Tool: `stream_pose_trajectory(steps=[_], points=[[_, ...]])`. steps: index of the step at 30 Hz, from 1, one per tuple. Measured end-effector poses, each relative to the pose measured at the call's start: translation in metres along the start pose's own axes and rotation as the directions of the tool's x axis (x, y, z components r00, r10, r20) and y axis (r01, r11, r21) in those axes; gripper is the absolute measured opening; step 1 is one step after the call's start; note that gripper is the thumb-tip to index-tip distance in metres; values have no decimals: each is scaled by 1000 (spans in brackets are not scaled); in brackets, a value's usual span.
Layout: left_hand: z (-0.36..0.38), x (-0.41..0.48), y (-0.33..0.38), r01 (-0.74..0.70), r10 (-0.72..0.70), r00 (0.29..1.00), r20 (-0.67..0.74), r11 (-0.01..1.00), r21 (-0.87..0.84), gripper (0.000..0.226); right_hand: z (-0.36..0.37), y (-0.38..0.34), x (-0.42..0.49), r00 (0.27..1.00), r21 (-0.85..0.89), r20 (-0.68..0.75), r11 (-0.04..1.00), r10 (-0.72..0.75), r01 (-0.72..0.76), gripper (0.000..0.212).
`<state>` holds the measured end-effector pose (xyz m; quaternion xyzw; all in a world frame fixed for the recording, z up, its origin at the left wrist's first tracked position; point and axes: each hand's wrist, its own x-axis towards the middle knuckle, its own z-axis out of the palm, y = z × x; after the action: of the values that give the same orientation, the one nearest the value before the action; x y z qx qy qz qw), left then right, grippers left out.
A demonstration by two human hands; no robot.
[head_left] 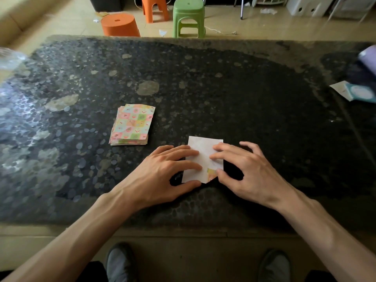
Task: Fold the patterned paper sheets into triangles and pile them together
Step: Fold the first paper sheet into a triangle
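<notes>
You face a dark speckled table [203, 88]. At its right edge you see a pale purple roll [368, 55] and, nearer you, a teal and white packet [354, 92]. At its left edge sits crumpled clear plastic [10, 58]. Beyond the table, on the tan floor [284, 25], stand a round orange stool [120, 25], a legged orange stool [155, 7] and a green stool [188, 17], with a white cable [219, 31] and a paper scrap [268, 11] lying near. Below the table's near edge you see two grey shoes [120, 263].
</notes>
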<state>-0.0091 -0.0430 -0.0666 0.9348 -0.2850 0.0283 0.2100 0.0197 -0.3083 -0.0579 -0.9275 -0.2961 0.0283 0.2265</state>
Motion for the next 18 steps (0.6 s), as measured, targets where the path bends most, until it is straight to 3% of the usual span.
stream_pose_trajectory(steps=[3, 6, 11, 18], points=[[1, -1, 0, -8, 7, 1000, -12, 1000, -7, 42, -3, 2, -2, 998, 28, 70, 1000, 2, -4, 53], [2, 0, 0, -4, 4, 1000, -17, 1000, -11, 39, -5, 2, -4, 996, 99, 94, 995, -3, -7, 46], [1, 0, 0, -5, 5, 1000, -15, 1000, -7, 40, -3, 0, -3, 999, 163, 53, 987, 8, -17, 23], [3, 0, 3, -11, 12, 999, -44, 1000, 24, 39, 0, 1, -7, 997, 63, -52, 996, -58, 61, 28]])
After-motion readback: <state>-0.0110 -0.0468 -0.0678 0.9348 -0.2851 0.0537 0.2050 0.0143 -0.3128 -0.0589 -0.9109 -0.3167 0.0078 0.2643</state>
